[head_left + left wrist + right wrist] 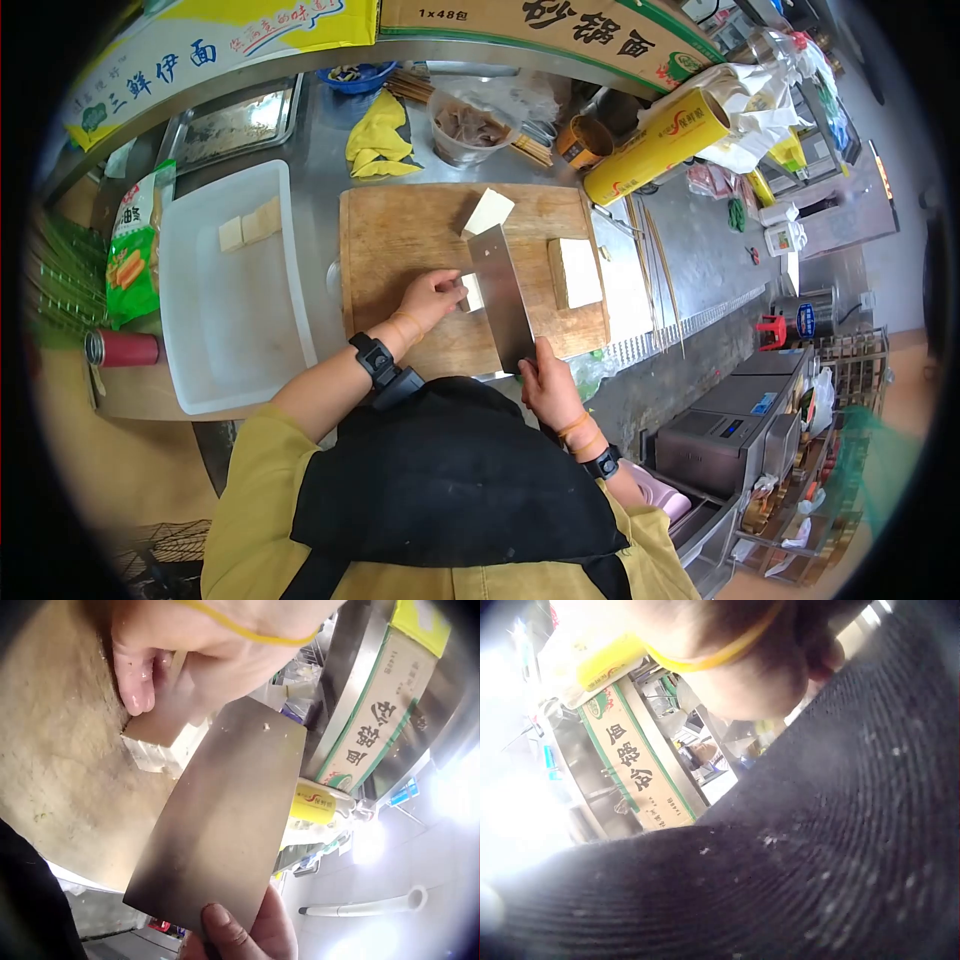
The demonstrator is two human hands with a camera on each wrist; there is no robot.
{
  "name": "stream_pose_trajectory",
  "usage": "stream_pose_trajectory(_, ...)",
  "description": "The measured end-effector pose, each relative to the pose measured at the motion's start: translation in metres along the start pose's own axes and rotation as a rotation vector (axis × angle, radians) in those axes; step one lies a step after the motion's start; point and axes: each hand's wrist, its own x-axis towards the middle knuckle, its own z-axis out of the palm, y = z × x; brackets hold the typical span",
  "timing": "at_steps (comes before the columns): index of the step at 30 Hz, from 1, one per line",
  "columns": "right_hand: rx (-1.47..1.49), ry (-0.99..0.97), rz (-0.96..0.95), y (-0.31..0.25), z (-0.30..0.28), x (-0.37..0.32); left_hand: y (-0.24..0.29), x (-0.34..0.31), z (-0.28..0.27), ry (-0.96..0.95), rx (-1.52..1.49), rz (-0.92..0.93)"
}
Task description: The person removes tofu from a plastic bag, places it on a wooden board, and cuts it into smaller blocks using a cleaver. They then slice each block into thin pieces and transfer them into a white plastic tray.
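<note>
My right hand grips a cleaver, its broad blade pointing away over the wooden cutting board. Beside the blade, my left hand pinches a small white tofu block with curled fingers. In the left wrist view this tofu shows several layers or cuts on its end, and the cleaver blade overlaps its edge. Another tofu piece lies at the board's far side, near the blade tip. To the right of the cleaver sits a larger tofu block.
Left of the board stands a white plastic tub with several tofu pieces inside. Behind the board are a yellow cloth, a clear bowl and a yellow tube. Long sticks lie at right.
</note>
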Motion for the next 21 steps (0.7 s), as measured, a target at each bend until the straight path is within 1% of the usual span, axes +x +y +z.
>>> stream_pose_trajectory(1, -0.013, -0.004, 0.029, 0.000, 0.000, 0.000, -0.005, 0.002, 0.002, 0.022, -0.008, 0.067)
stream_pose_trajectory(4, -0.038, -0.039, 0.044, 0.006, 0.004, 0.002, -0.014, 0.012, 0.002, 0.019, 0.124, 0.133)
stream_pose_trajectory(7, -0.163, -0.038, 0.000, 0.001, 0.006, 0.004, -0.022, 0.017, 0.004, 0.087, 0.229, 0.195)
stream_pose_trajectory(8, -0.197, -0.026, -0.032, 0.003, 0.010, 0.004, -0.024, 0.017, 0.003, 0.076, 0.261, 0.214)
stream_pose_trajectory(10, -0.263, -0.004, -0.097, 0.010, 0.021, 0.006, -0.026, 0.018, 0.000, 0.057, 0.324, 0.247)
stream_pose_trajectory(13, -0.347, -0.004, -0.146, 0.025, 0.038, 0.017, -0.026, 0.015, 0.000, 0.127, 0.344, 0.276)
stream_pose_trajectory(16, -0.064, -0.171, 0.007, 0.031, 0.024, 0.024, -0.026, 0.006, 0.002, 0.323, 0.595, 0.418)
stream_pose_trajectory(19, 0.091, -0.247, 0.149, -0.019, 0.006, 0.019, 0.019, -0.019, 0.004, 0.061, 0.167, 0.073)
stream_pose_trajectory(21, 0.103, -0.231, 0.083, -0.028, 0.005, 0.019, 0.027, -0.027, 0.006, 0.067, -0.120, -0.003)
